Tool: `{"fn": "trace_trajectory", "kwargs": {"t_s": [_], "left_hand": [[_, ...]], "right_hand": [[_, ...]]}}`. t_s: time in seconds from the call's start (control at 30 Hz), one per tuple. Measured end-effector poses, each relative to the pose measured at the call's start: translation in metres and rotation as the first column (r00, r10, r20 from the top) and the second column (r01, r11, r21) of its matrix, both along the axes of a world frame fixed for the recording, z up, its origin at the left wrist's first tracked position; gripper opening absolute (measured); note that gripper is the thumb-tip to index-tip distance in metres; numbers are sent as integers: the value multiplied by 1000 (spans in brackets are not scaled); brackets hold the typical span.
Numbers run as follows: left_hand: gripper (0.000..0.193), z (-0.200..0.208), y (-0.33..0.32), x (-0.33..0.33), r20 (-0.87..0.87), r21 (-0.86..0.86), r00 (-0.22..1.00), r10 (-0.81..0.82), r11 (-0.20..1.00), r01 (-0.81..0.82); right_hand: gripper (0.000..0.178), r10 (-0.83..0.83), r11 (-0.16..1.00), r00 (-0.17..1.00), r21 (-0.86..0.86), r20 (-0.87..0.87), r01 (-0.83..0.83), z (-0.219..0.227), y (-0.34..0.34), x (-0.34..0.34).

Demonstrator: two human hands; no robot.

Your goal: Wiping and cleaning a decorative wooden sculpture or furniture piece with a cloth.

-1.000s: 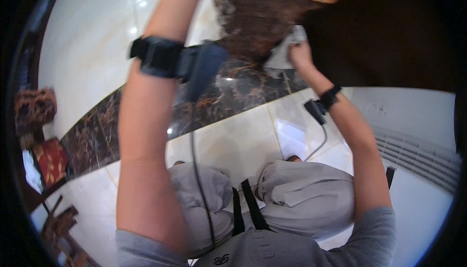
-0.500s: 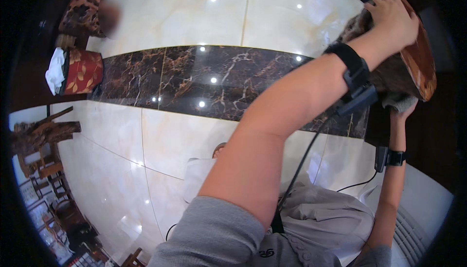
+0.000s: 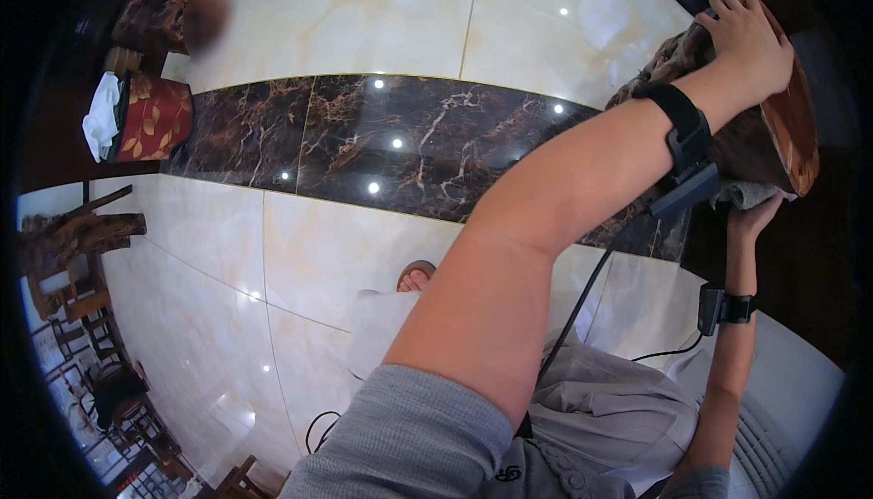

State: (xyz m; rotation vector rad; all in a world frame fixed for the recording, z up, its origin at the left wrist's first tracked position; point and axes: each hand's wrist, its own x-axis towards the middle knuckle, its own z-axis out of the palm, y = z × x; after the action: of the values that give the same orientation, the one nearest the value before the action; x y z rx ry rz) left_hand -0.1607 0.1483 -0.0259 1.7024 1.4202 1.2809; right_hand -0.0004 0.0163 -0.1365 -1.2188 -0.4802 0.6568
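At the upper right is a wooden stump (image 3: 798,126) with rough dark sides and a smooth orange-brown face. Reaching across in front of me, my left hand (image 3: 751,42) grips its far edge, fingers somewhat apart and bent over it. My right hand (image 3: 757,217) is lower down, at the stump's near end. Its fingers hold a grey cloth (image 3: 746,193) against the wood, and they are partly hidden behind the cloth. Both wrists carry black straps with small devices.
A red tissue box (image 3: 156,117) with white tissue stands at the left, below another rough wood piece (image 3: 150,10). Dark marbled tile (image 3: 391,140) crosses the pale floor. Wooden furniture (image 3: 86,308) fills the lower left. A black cable (image 3: 582,294) hangs from my left wrist device.
My left forearm and hand have shifted slightly right and down. My right hand and the cloth have moved slightly along the stump's near end. More of a sandalled foot shows.
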Motion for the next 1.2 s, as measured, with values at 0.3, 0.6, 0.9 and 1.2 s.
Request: {"fn": "trace_trajectory", "kwargs": {"t_s": [0.3, 0.6, 0.9, 1.2], "left_hand": [[51, 15, -11, -17, -24, -96, 982, -189, 978, 186], [58, 9, 12, -21, -73, -10, 949, -307, 952, 307], [39, 18, 13, -31, 162, -101, 883, -441, 883, 459], [54, 9, 38, -30, 136, -183, 896, -422, 878, 442]], "right_hand": [[44, 5, 1000, 1000, -18, 15, -4, 31, -3, 0], [35, -18, 974, 991, 224, 136, -13, 10, 23, 22], [46, 213, 934, 977, 293, 4, -205, -49, 48, 45], [56, 77, 921, 997, -383, 13, -66, -131, 6, 19]]}}
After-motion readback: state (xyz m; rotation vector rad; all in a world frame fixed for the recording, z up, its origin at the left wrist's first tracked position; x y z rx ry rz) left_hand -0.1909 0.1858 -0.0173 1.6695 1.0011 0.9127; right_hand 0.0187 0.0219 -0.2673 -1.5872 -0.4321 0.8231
